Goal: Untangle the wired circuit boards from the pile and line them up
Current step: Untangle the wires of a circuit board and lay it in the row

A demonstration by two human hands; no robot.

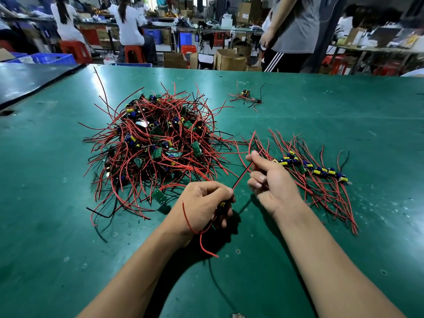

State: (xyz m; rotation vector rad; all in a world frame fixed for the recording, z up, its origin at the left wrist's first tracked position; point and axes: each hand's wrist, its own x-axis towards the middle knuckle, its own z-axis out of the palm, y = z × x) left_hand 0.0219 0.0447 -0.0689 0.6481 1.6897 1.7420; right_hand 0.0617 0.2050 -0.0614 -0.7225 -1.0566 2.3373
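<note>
Wired circuit boards, small green boards with blue and yellow capacitors and long red and black leads, lie in a tangled pile (156, 143) on the dark green table mat (298, 111), left of centre. To its right, a lined-up row (314, 168) of the same boards runs diagonally, with their leads fanned out to both sides. A small separate cluster (246, 96) sits well apart, near the far edge of the mat.

In front of the pile, the left hand (204, 203) is curled around one small circuit board (221, 204) (only a yellow part peeks out between the fingers). A red lead (190, 223) loops over that wrist and ends just above the mat. The right hand (273, 180), fingers bent, pinches a straight red wire (241, 177) that stretches taut from the left fist up to it. The right hand hovers over the near end of the row.

One loose green board (159, 196) rests at the pile's front edge, just beside the left hand. A thin black wire (218, 285) trails across the mat between the forearms.

Beyond the table, a person in a grey shirt (296, 26) stands by cardboard boxes (229, 59), and others sit on red stools (135, 52).
</note>
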